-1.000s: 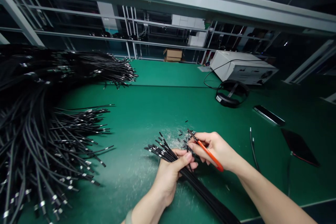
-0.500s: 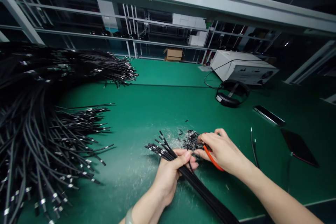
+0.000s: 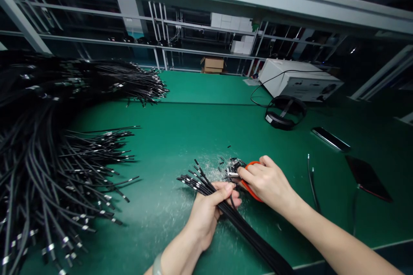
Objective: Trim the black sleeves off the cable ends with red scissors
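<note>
My left hand (image 3: 206, 210) is closed around a bundle of black cables (image 3: 250, 234), whose ends with silvery bands fan out to the upper left. One cable stands apart near my left fingertips. In my right hand (image 3: 266, 178) is a pair of scissors with orange handles (image 3: 253, 194); the metal blades point left, just above my left fingertips. Whether the blades touch a cable is too small to tell. Short black cut pieces (image 3: 234, 164) lie heaped behind the blades, with pale fine strands scattered around on the green tabletop (image 3: 155, 142).
A large pile of black cables (image 3: 48, 150) covers the left side. Toward the back right stand a white box-shaped device (image 3: 297, 79) and a black headband-like object (image 3: 285, 112). A phone (image 3: 331, 139), a dark flat panel (image 3: 368, 178) and loose cable pieces (image 3: 312, 180) lie at right.
My right hand has turned and moved slightly left, bringing the scissors' blades and orange handle loops into view. My left hand stays in nearly the same place on the bundle.
</note>
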Tool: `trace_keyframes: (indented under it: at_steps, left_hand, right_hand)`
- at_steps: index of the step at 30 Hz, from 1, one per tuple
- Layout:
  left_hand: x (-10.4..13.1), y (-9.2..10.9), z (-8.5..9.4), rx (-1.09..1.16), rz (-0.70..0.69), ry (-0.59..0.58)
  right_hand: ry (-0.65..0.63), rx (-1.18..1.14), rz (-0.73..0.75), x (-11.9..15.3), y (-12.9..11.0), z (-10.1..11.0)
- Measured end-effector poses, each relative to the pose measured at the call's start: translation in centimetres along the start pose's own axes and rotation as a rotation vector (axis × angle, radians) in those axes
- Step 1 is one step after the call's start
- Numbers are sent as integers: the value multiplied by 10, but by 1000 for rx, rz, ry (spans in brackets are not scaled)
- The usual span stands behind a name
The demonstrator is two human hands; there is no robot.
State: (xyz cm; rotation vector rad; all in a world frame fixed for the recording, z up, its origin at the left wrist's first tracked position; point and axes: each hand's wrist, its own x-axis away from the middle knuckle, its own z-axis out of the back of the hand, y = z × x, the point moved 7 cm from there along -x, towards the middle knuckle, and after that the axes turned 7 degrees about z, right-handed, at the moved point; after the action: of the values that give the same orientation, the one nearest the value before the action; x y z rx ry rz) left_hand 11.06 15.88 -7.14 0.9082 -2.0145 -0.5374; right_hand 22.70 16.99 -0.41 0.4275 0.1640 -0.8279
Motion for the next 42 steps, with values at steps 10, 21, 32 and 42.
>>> trace_keyframes:
  at_steps: [10, 21, 32, 42]
  left_hand:
    - [1, -1, 1, -19, -12, 13]
    - [-1, -3, 4, -14, -1, 22]
    - [-1, -2, 1, 14, -14, -22]
    - [1, -2, 0, 19, 7, -17]
  right_hand:
    - [-103, -34, 103, -8, 4, 8]
    - [-125, -181, 25, -12, 13, 3]
    - [-24, -202, -196, 9, -4, -3]
    - [-17, -82, -69, 4, 1, 6]
